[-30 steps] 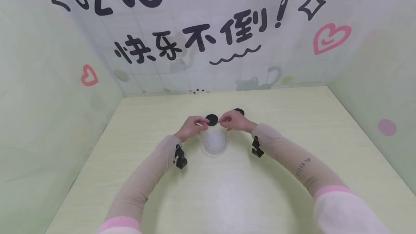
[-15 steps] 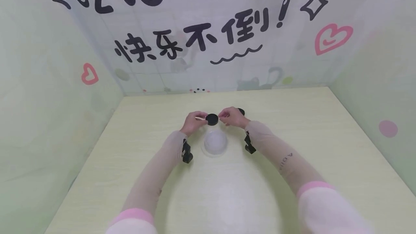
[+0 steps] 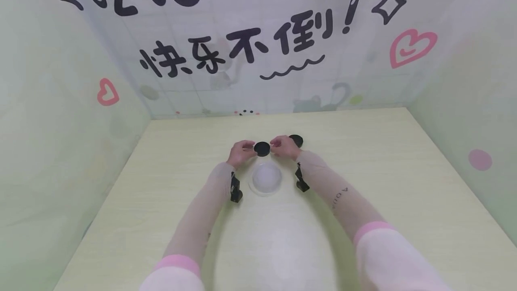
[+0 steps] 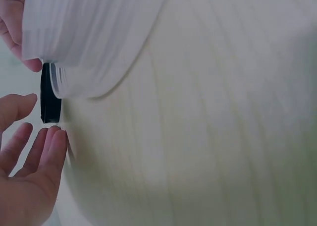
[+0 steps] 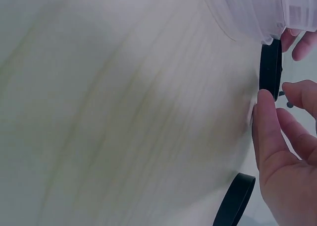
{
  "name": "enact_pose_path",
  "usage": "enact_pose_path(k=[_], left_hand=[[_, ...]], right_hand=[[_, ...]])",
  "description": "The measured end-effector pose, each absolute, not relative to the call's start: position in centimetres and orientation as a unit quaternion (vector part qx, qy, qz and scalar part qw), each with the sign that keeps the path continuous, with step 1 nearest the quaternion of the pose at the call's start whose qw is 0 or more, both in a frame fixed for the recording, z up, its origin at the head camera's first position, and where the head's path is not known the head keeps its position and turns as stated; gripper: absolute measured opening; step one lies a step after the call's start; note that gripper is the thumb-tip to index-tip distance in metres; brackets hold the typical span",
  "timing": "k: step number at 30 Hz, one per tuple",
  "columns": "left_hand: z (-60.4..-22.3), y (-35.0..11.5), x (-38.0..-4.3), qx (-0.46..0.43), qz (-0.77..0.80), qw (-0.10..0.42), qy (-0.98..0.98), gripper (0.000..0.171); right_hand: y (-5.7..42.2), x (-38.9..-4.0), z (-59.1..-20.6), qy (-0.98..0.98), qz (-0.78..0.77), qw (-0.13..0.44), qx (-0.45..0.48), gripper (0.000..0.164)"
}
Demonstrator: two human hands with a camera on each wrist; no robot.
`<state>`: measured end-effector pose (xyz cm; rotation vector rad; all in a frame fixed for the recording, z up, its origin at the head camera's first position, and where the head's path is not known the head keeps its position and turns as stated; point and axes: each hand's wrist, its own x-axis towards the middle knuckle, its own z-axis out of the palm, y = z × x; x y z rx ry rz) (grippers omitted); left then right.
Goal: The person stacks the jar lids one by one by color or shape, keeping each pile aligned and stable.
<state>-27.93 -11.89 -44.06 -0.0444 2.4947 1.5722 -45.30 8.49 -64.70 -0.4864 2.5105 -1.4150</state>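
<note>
A black round lid lies between the two hands, just behind a translucent plastic container. My left hand is at its left side, fingertips right at the rim and fingers loosely extended. On the opposite side my right hand has its fingertips at the lid's edge, the fingers loosely bent. In the left wrist view the lid shows edge-on beside the ribbed container. The right wrist view has the index fingertip close against the lid.
A second black lid lies behind the right hand, partly covered by it. Light wood-patterned table carries everything. A printed cloth wall rises at the back, with side walls left and right.
Both forearms have swung inward. My right hand has shifted slightly left, uncovering more of the second lid. The lid between the hands and the container have hardly moved.
</note>
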Motion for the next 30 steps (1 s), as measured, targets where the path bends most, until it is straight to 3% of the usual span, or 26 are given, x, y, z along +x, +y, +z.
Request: enact_pose_path(k=[3,8,11,13,15,18,19,22,25,26,28,30], left_hand=[[-44.9,-12.2,-28.5,-0.002,0.537,0.094,0.839,0.042],[-48.7,-13.1,-31.1,0.023,0.558,0.094,0.824,0.047],[-47.6,-12.7,-30.3,0.001,0.549,0.104,0.829,0.046],[-48.7,-13.0,-31.0,0.015,0.558,0.098,0.824,0.044],[-50.7,-13.4,-32.2,0.018,0.561,0.097,0.822,0.045],[-58.1,-14.9,-37.3,0.026,0.569,0.089,0.817,0.050],[-56.6,-14.5,-36.4,-0.003,0.556,0.098,0.825,0.049],[-59.2,-15.2,-37.8,0.024,0.566,0.081,0.820,0.046],[-56.4,-14.7,-35.8,0.025,0.563,0.081,0.822,0.040],[-58.0,-15.0,-36.8,0.039,0.563,0.071,0.823,0.040],[-57.2,-14.9,-36.0,0.055,0.566,0.062,0.820,0.037],[-56.0,-14.6,-35.3,0.043,0.563,0.077,0.822,0.037]], right_hand=[[8.6,-47.1,-67.0,0.860,-0.470,0.105,-0.169,0.052],[7.5,-42.9,-61.3,0.876,-0.440,0.123,-0.153,0.045],[7.1,-41.5,-59.4,0.881,-0.430,0.115,-0.160,0.041],[7.1,-41.3,-59.0,0.881,-0.430,0.115,-0.160,0.041],[7.4,-43.7,-62.3,0.881,-0.431,0.096,-0.170,0.040],[7.9,-49.6,-69.8,0.881,-0.432,0.112,-0.158,0.042],[7.7,-48.5,-68.4,0.885,-0.428,0.107,-0.153,0.037],[7.5,-47.0,-66.1,0.884,-0.426,0.115,-0.152,0.032],[7.4,-44.2,-62.8,0.878,-0.439,0.121,-0.147,0.027],[7.6,-46.4,-65.6,0.873,-0.447,0.130,-0.145,0.030],[7.9,-48.7,-68.8,0.860,-0.473,0.138,-0.134,0.031],[7.9,-48.3,-68.4,0.849,-0.492,0.146,-0.124,0.029]])
